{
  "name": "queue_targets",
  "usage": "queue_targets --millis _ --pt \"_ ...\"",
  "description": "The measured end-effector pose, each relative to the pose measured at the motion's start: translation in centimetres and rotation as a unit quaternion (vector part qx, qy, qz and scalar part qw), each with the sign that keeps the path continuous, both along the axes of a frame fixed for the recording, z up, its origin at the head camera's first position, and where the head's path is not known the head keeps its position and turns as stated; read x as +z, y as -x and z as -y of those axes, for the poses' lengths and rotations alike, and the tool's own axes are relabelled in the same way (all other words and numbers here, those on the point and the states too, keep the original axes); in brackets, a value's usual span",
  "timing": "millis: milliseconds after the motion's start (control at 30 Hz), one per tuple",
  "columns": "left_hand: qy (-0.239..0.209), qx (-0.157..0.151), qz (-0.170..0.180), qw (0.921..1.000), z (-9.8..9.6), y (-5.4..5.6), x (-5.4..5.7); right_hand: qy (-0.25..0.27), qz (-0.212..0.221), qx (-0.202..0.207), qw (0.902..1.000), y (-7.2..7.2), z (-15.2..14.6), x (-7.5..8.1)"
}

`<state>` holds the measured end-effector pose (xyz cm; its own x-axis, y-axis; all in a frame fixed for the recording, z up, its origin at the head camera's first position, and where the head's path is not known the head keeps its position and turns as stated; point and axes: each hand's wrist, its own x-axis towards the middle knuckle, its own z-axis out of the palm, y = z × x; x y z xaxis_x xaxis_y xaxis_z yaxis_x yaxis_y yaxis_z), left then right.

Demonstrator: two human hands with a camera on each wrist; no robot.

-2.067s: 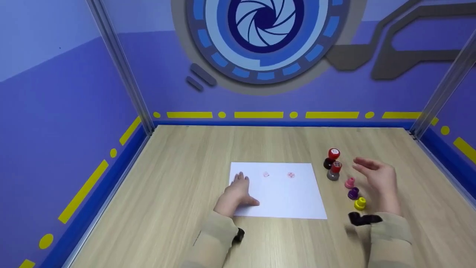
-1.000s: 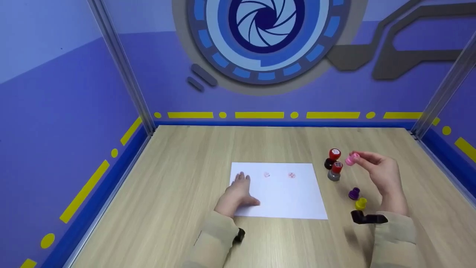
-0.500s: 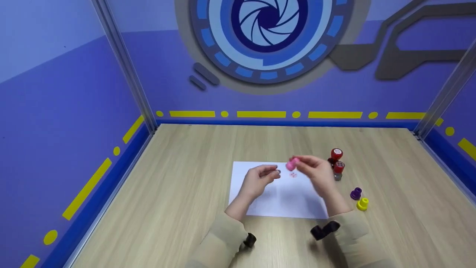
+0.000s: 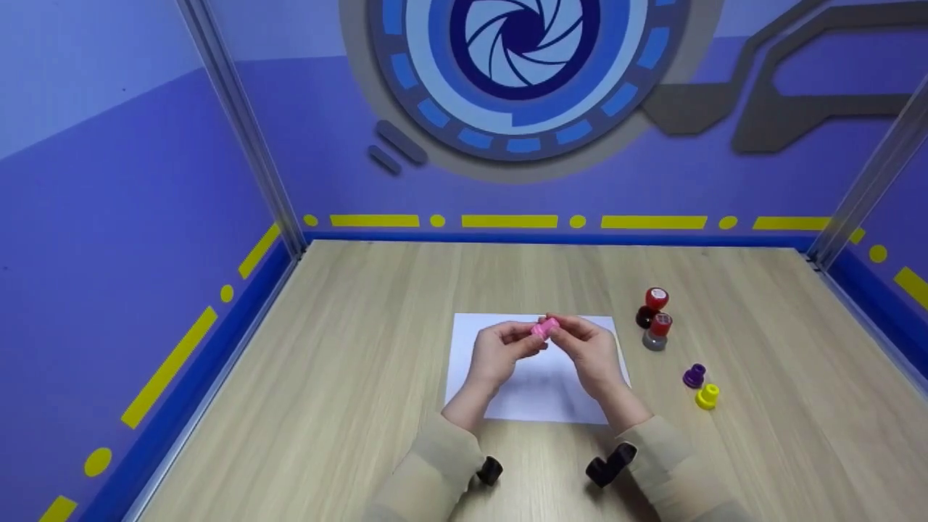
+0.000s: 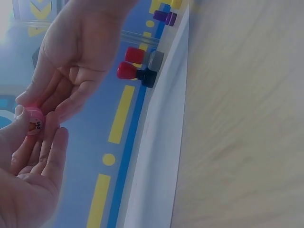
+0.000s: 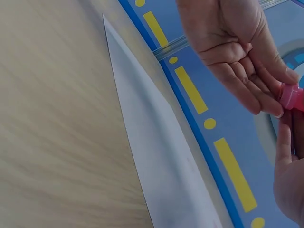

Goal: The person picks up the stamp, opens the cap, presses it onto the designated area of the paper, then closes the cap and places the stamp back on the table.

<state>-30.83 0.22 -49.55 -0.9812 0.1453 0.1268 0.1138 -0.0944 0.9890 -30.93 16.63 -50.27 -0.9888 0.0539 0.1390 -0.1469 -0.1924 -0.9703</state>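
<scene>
Two-handed pinch on the pink stamp (image 4: 544,328) above the white sheet (image 4: 536,399)

From where I stand, the pink stamp is raised off the table (image 4: 348,348), over the far half of the white sheet and clear of its surface. It lies tilted between two sets of fingertips.

Left hand (image 4: 495,355): thumb and fingers pinch one end of the pink stamp. The gap between them is no wider than the part gripped.

Right hand (image 4: 594,354): thumb and fingers pinch the opposite end in the same narrow grip. The fingertips of the two hands nearly meet. The left wrist view shows a small printed picture on the stamp's round face.

Adjacent items, right of the white sheet: a red-topped stamp with a black base (image 4: 656,299) stands at the far end. A red-topped stamp with a grey base (image 4: 658,330) stands just in front of it. Nearer the person, a purple stamp (image 4: 694,375) stands just beside a yellow stamp (image 4: 708,396).

Both forearms wear beige sleeves (image 4: 435,464), with a black fitting (image 4: 490,470) at each wrist.
</scene>
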Motion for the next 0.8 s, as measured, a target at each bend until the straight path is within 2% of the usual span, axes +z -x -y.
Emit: queue_targets --millis 100,233,333,400,500,600,800 --pt "-0.003 -0.005 -0.003 1.0 0.1 0.1 0.0 0.059 0.047 0.01 0.9971 0.1 0.1 0.1" --pt "-0.004 -0.007 -0.012 0.9999 0.6 0.4 0.0 0.157 0.106 0.017 0.9817 0.2 0.0 0.2" --pt "0.0 0.022 -0.015 0.9996 1.4 0.8 0.2 0.158 0.12 0.008 0.9801 0.4 0.1 0.1" --pt "0.009 0.053 -0.019 0.9984 2.1 1.0 0.3 0.103 0.112 0.002 0.9883 0.4 0.2 -0.2" --pt "0.016 0.09 -0.014 0.9957 3.0 1.3 0.3 -0.026 0.088 -0.004 0.9958 0.5 0.6 -0.9" --pt "0.019 0.105 -0.014 0.9941 3.7 1.6 0.2 -0.139 0.064 -0.003 0.9882 0.7 1.1 -1.6" --pt "0.018 0.113 -0.008 0.9934 4.1 1.8 0.2 -0.261 0.064 0.011 0.963 1.4 2.2 -2.2"
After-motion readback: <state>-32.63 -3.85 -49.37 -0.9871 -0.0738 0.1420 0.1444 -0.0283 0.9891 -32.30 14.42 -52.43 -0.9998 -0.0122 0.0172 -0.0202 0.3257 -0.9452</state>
